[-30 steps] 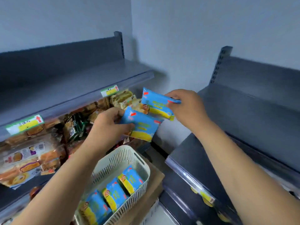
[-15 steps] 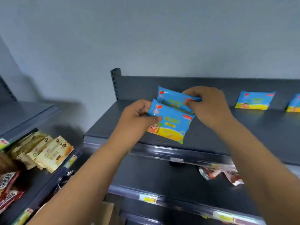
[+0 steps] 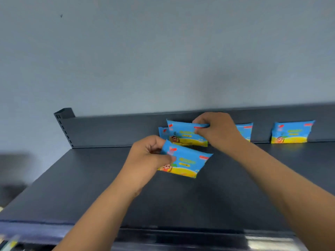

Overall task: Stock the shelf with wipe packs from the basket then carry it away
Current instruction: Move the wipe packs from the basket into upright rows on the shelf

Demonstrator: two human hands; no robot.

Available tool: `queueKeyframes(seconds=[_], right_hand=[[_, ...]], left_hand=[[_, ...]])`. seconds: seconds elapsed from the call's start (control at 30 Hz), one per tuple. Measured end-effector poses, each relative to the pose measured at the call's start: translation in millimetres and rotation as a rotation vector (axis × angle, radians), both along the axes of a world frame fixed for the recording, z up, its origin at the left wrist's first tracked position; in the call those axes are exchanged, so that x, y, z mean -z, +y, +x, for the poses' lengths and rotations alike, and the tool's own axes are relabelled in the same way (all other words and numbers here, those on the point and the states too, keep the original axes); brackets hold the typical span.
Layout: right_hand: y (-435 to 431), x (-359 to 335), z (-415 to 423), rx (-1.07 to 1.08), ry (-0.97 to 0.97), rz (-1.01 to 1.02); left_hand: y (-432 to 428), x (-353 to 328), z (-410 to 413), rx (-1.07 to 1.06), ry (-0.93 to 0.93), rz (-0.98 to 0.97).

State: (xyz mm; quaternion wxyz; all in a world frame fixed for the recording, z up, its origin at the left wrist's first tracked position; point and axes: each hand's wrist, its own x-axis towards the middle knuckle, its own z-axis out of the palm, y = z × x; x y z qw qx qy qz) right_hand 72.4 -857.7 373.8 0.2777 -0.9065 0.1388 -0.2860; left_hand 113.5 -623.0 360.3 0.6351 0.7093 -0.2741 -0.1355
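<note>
Pinched at its left end by the left hand, the near pack hangs just above the shelf. The right hand pinches the far pack at its top seam, by the back panel. Both packs look light and soft, with film that is maybe slippery, so the sealed edges seem the best hold.

A plain blue-grey painted wall fills the upper half, with one small dark speck high on its left. Bottom-left lies a smeared yellow tag — too blurred to read.

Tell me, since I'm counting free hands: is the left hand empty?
No, the left hand pinches a wipe pack by its upper left corner.
</note>
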Motion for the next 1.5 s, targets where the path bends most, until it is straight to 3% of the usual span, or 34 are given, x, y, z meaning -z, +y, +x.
queueKeyframes(seconds=[0.27, 0.8, 1.07, 1.23, 1.33, 1.5], right_hand=[[-10, 30, 55, -0.048, 0.038, -0.005], [-12, 27, 91, 0.074, 0.174, -0.316], [-17, 12, 83, 0.043, -0.067, -0.068], [-11, 6, 67, -0.142, 0.071, -0.195], [-8, 16, 66, -0.168, 0.252, -0.46], [-8, 26, 71, -0.087, 0.21, -0.556]], left_hand=[[-12, 11, 29, -0.06, -0.064, 0.098], [-28, 25, 97, -0.035, -0.035, 0.181], [-48, 30, 113, -0.006, 0.057, 0.151], [-52, 32, 120, -0.045, 0.098, 0.137], [-55, 37, 124, -0.092, 0.083, 0.149], [-58, 48, 136, -0.166, -0.004, 0.187]])
